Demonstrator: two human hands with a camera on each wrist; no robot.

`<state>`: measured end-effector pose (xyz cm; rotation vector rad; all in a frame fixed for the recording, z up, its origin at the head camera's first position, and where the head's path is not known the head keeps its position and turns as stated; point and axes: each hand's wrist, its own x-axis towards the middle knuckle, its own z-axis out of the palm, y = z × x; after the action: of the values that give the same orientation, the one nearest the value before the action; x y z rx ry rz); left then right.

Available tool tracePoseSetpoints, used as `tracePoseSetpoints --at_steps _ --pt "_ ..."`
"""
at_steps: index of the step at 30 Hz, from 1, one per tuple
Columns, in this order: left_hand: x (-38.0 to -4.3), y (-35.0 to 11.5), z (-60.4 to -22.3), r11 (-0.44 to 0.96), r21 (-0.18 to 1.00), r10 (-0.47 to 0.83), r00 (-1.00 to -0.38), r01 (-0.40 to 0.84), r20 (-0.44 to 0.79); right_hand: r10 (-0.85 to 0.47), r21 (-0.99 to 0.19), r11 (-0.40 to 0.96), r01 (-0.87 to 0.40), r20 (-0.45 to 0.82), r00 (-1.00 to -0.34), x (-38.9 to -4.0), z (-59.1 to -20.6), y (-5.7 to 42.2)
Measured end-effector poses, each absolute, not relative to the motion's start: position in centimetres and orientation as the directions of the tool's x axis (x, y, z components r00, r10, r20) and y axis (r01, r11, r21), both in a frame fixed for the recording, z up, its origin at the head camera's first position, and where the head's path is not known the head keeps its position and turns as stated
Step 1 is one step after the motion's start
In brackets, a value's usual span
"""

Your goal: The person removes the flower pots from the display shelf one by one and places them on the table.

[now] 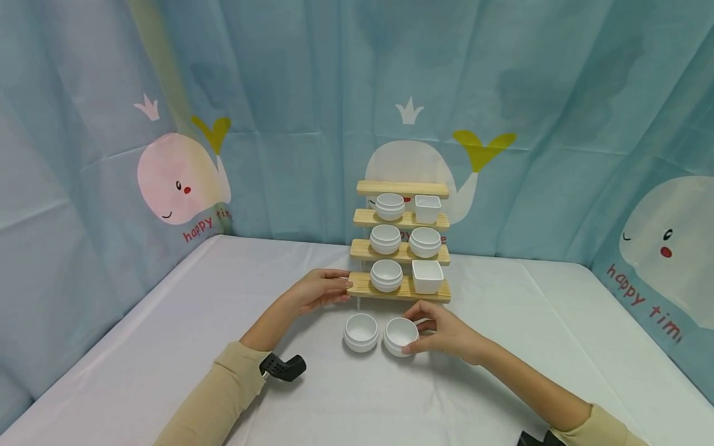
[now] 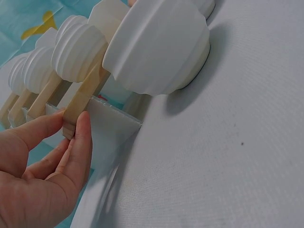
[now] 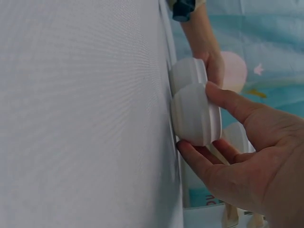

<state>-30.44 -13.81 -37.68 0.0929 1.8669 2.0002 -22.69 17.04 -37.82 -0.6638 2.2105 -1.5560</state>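
Note:
A stepped rack with wooden shelves (image 1: 401, 189) stands on the white table, bearing several white bowls. My left hand (image 1: 323, 290) pinches the left end of its lowest shelf (image 2: 81, 97) between thumb and fingers. With thumb and fingers around its right side, my right hand (image 1: 446, 333) holds a round white bowl (image 1: 395, 344) at table level in front of the rack. Just left of it sits another round white bowl (image 1: 357, 344). In the right wrist view the held bowl (image 3: 194, 114) partly hides its neighbour (image 3: 185, 73).
Round bowls (image 1: 386, 280) and square bowls (image 1: 427, 282) stand on the lower three shelves; the top shelf bears none. White cloth (image 1: 312, 402) covers the table. A blue curtain (image 1: 290, 74) with whale prints hangs behind and at both sides.

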Motion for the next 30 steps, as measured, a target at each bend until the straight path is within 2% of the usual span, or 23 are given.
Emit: tracePoseSetpoints --at_steps 14,30 --pt "-30.5 -13.8 -37.8 -0.020 0.969 0.325 -0.919 -0.244 -0.225 -0.568 -0.930 0.319 -0.184 -0.031 -0.823 -22.6 -37.4 17.0" --pt "-30.6 -13.8 -37.7 -0.017 0.968 0.317 -0.919 -0.252 -0.234 -0.575 -0.910 0.332 -0.247 0.012 -0.818 -23.0 -36.4 17.8"
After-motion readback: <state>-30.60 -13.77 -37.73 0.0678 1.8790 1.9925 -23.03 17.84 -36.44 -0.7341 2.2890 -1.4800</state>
